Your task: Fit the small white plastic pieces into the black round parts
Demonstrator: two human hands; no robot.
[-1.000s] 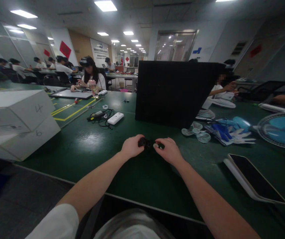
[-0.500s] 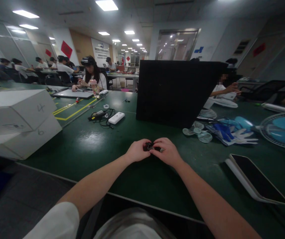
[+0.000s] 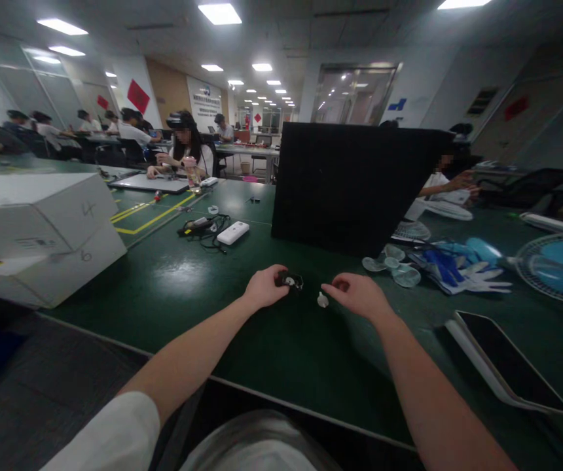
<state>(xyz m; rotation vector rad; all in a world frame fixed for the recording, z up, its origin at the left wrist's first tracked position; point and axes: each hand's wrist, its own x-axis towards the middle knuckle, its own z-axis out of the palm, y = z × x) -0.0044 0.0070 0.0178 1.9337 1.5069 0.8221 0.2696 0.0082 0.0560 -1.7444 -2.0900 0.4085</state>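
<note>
My left hand (image 3: pixel 265 286) is closed around a small black part (image 3: pixel 290 281) with a pale spot on it, held just above the green table (image 3: pixel 198 288). A little to its right my right hand (image 3: pixel 357 294) is curled, thumb and forefinger pinched together close beside a small white piece (image 3: pixel 322 300) that lies on the table. I cannot make out whether anything sits inside that pinch. The two hands are apart, with the white piece between them.
A black panel (image 3: pixel 355 183) stands upright behind the hands. White boxes (image 3: pixel 40 229) sit at left, a tablet (image 3: pixel 505 360) at right, blue-and-white gloves (image 3: pixel 451 268), clear cups (image 3: pixel 392 265) and a fan (image 3: pixel 559 265) farther right. A white device and cables (image 3: pixel 213 229) lie beyond. Other people sit at far tables.
My hands were together on the black part; now they have separated. The right hand moved right, and a small white piece lies on the table between them.
</note>
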